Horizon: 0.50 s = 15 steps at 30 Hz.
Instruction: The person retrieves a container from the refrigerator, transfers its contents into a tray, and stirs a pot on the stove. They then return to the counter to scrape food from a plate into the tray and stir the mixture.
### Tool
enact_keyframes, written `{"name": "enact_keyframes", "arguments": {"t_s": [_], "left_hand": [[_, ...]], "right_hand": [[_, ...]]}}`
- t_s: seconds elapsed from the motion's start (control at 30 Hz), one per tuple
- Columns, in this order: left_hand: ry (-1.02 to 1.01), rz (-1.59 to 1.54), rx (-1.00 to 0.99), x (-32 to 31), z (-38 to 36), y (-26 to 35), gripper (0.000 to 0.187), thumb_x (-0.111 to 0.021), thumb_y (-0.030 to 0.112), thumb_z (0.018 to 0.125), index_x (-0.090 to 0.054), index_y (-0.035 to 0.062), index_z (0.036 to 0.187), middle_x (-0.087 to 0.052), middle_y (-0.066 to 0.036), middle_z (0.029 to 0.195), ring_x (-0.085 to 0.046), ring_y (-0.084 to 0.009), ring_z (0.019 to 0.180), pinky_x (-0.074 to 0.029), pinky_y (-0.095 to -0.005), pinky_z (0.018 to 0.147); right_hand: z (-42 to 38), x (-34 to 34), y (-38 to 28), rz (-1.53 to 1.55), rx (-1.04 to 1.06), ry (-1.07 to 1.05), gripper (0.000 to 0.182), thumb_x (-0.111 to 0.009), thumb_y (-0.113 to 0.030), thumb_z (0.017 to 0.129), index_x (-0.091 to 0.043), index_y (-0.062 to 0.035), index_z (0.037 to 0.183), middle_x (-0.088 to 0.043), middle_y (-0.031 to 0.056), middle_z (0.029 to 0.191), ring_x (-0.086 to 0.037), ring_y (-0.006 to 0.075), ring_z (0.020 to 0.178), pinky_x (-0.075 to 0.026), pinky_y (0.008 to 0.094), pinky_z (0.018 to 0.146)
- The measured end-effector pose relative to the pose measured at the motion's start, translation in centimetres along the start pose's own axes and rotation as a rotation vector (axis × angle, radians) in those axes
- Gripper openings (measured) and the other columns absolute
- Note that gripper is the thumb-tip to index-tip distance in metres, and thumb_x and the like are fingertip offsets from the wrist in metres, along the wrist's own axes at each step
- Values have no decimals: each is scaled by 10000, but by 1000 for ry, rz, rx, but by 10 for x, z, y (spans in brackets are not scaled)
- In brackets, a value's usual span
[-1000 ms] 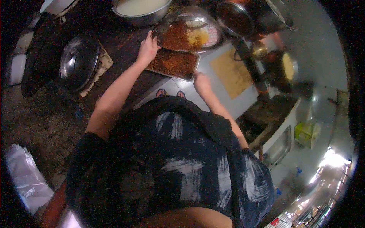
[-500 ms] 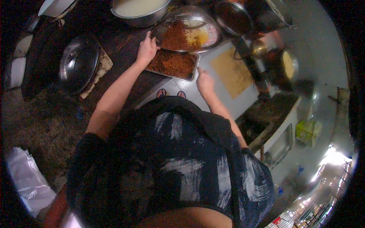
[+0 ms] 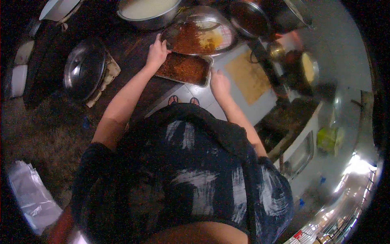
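Note:
A round metal bowl (image 3: 191,48) holds reddish-brown crumbly food (image 3: 187,37) and some yellow matter (image 3: 212,38). My left hand (image 3: 158,53) is closed on the bowl's left rim. Just below the bowl, on the near side, lies a rectangular metal tray (image 3: 202,84) filled with a reddish-brown mass (image 3: 185,68). My right hand (image 3: 219,82) is at the tray's right edge with its fingers bent round that edge. Parts of the tray's far side are hidden by the bowl.
A large pot of whitish liquid (image 3: 148,9) stands behind on the left. A dark shiny round lid or pan (image 3: 84,70) rests on egg cartons (image 3: 109,75). More pans (image 3: 250,19) are at the back right. Foil or plastic sheeting (image 3: 34,199) lies lower left.
My right hand has moved slightly up along the tray's right edge. The surface of the food in the tray looks darker and lower. My left hand has stayed on the bowl's rim.

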<state>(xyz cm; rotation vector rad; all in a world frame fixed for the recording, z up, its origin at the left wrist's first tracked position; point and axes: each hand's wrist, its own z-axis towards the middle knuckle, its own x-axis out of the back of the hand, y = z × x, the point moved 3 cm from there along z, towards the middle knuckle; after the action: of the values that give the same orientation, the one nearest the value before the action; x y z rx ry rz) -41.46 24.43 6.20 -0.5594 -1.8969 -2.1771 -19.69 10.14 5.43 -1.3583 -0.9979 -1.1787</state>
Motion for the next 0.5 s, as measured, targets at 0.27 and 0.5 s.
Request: {"name": "enact_keyframes", "arguments": {"t_s": [0.27,0.5], "left_hand": [[-5,-23,24,2,-3,7,441,-419,149,882,-304,-99,1228,-605,-205,713,-635,-271,604,-499,-358,563],[-13,19,50,-1,6,-14,452,-405,164,887,-295,-103,1235,-609,-208,696,-637,-267,611,-501,-355,584]], "right_hand": [[11,-60,15,190,-76,-174,198,-385,-84,826,-524,23,916,-585,211,816,-591,383,726,-482,452,646],[-4,-31,2,253,-49,-127,230,-448,-49,774,-566,-20,968,-577,236,774,-569,402,724,-463,466,644]]}}
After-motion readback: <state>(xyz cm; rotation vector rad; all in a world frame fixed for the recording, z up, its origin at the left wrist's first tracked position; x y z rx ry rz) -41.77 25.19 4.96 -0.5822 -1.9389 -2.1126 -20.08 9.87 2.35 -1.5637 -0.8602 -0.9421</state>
